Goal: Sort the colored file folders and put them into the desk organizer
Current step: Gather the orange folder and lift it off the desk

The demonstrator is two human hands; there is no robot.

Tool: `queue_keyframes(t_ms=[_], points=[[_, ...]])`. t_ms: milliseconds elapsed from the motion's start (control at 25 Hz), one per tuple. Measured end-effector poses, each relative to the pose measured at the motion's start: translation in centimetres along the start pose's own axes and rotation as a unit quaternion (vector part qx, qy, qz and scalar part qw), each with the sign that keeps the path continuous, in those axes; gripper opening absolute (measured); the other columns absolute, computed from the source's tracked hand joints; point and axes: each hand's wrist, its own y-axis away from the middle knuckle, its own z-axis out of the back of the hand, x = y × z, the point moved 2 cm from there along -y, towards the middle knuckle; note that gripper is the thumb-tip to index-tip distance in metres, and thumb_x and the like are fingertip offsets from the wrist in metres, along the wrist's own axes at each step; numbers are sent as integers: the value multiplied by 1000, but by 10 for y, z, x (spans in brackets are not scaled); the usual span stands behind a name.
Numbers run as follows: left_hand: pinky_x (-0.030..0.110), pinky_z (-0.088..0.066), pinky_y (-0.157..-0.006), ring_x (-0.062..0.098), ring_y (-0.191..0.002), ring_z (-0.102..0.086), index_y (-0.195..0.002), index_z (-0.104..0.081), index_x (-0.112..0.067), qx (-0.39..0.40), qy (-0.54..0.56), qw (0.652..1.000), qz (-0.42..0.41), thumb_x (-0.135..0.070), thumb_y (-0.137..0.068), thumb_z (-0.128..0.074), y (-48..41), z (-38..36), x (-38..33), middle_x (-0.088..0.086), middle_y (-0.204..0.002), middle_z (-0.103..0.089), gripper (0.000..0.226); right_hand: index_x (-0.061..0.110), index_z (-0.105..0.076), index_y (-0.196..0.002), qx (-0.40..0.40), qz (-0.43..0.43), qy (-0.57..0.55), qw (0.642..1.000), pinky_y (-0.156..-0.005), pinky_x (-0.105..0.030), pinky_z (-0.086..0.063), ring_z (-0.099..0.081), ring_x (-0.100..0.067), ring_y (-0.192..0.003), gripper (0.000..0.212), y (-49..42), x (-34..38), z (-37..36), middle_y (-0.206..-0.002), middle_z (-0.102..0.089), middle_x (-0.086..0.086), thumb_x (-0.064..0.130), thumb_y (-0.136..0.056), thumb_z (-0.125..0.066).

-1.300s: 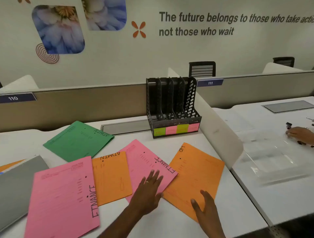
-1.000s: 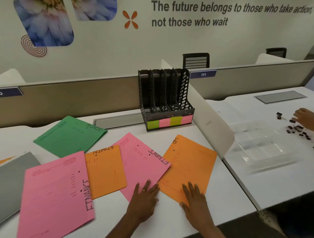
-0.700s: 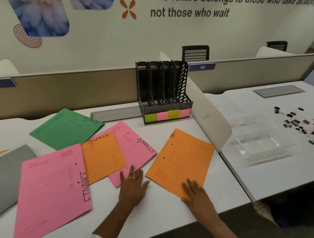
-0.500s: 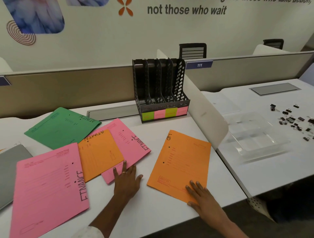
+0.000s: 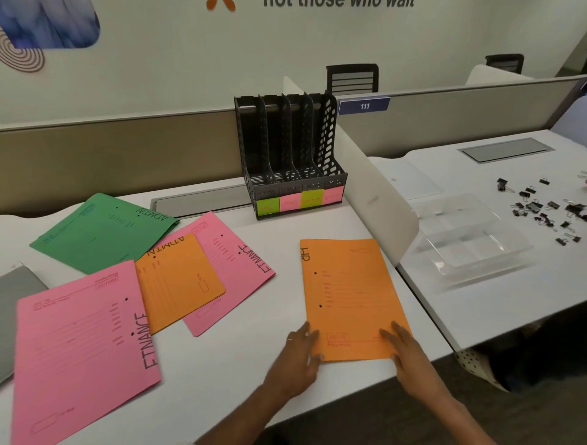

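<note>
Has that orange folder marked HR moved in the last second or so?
Yes. The orange HR folder's near end has swung right, away from the pink folder it overlapped. Its HR corner stays in front of the black organizer.

An office: numbered desk partitions point(image 5: 444, 117), swivel chairs point(image 5: 352, 77), wall motto point(image 5: 338, 3).

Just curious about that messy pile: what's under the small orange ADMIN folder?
The farther pink FINANCE folder lies under the orange ADMIN folder, its right side and lower corner showing. The covered part of it, and anything else beneath, cannot be seen.
</note>
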Motion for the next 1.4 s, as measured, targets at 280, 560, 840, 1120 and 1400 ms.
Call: queue_keyframes(t_ms=[280,560,840,1120,1400], points=[[38,4,-121,24,-155,-16,-161,-14,-19,72,-198,975,-70,-40,-108,-33,-6,-3,-15,4,-170,-6,60,16,-31,-156,-9,-62,26,998,-122,-56,-26,-23,-37,-152,61,-25,-12,-1,-166,-20,-15,31,-102,-55],[48,15,-122,19,-156,12,-161,0,-26,82,-224,970,-40,-61,-97,-9,0,1,-1,0,-169,10,73,5,-43,-149,-32,-19,49,998,-112,-62,-38,-38,-44,-144,61,-45,44,-23,-159,-34,-23,33,-97,-61],[52,9,-124,20,-155,14,-161,-6,-20,-81,-191,972,107,-63,-93,-1,50,63,83,1,-169,6,81,18,-27,-158,6,149,-6,989,-123,-47,-14,-15,-27,-156,65,-45,176,-65,-168,-15,-3,39,-101,-52],[55,4,-124,22,-155,3,-160,-20,-17,-213,-205,924,243,-59,-103,-13,156,130,194,3,-169,-11,71,20,-20,-160,78,259,-36,962,-125,-42,-3,-4,-19,-157,73,-42,319,-104,-170,-7,1,53,-97,-32],[51,-11,-126,18,-156,-7,-157,-30,-18,-347,-139,872,315,-54,-103,-25,282,212,308,1,-167,-18,65,17,-31,-157,97,353,-50,929,-126,-48,-20,-14,-19,-156,70,-25,484,-153,-168,-18,1,59,-101,-31]])
